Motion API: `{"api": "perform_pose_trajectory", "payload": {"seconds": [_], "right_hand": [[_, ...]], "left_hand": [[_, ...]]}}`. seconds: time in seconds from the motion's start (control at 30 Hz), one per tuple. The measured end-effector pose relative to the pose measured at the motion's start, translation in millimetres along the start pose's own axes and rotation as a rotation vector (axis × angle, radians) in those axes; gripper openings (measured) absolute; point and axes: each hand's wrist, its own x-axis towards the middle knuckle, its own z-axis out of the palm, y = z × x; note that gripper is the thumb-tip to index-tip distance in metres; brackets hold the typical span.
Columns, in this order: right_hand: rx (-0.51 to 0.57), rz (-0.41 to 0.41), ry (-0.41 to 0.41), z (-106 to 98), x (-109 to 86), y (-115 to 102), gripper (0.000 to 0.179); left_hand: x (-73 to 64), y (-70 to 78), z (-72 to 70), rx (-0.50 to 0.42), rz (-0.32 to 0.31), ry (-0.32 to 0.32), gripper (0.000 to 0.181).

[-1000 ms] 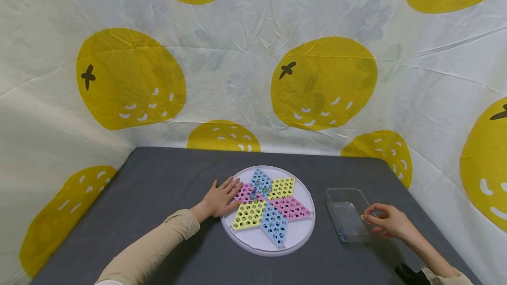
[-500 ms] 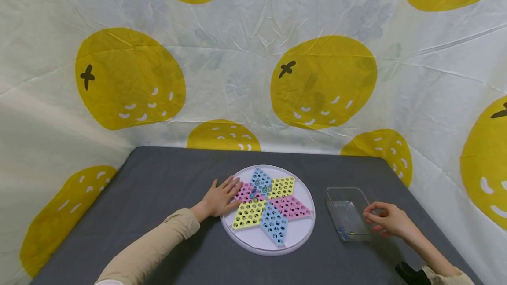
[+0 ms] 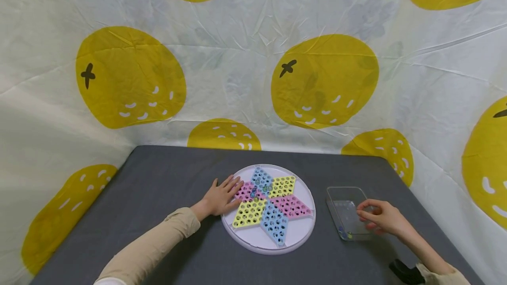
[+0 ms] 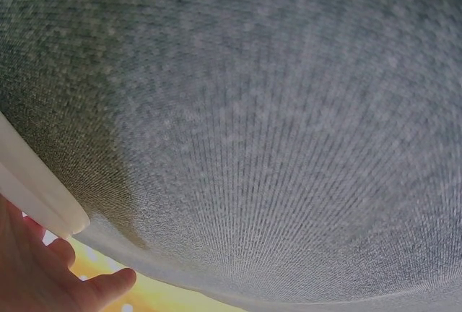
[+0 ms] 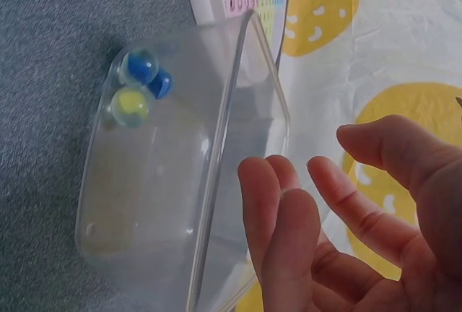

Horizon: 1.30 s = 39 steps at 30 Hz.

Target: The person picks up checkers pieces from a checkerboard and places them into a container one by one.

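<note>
My left hand (image 3: 219, 198) rests on the left rim of a round white Chinese checkers board (image 3: 295, 234), fingers spread toward its pink section. A few marbles (image 3: 253, 193) sit in holes around the board's upper left and centre. Over the right side of a clear plastic box (image 3: 332, 210), my right hand (image 3: 381, 218) hovers with loosely bent fingers. In the right wrist view its fingertips are apart with nothing between them. Two blue marbles (image 5: 139, 67) and a yellow marble (image 5: 131, 105) lie together in one corner of the box.
A dark grey cloth (image 3: 174, 170) covers the table. White fabric printed with yellow fruit (image 3: 325, 82) hangs behind and at both sides. The box stands to the right of the board with a gap between them.
The right hand pinched a yellow marble over the box, then let it go; it now lies among the blue ones. The right hand has shifted slightly left. The left hand stays put.
</note>
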Motion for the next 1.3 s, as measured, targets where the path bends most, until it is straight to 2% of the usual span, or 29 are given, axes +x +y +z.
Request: {"api": "perform_pose_trajectory", "payload": {"seconds": [0.3,0.47,1.0,1.3], "right_hand": [[0.024,-0.021,-0.025,5,5.2,-8,0.042],[0.024,-0.063,-0.037,8,7.2,-14,0.042],[0.017,-0.134,-0.036,21,16.1,-35,0.039],[0.022,-0.168,-0.029,30,26.5,-46,0.035]], "left_hand": [[1.1,-0.6,1.6,0.006,-0.009,-0.010,0.064],[1.9,-0.9,2.8,0.021,-0.020,-0.015,0.064],[1.6,-0.5,1.1,-0.007,-0.006,-0.006,0.063],[1.8,-0.5,1.9,0.014,-0.012,-0.012,0.064]]}}
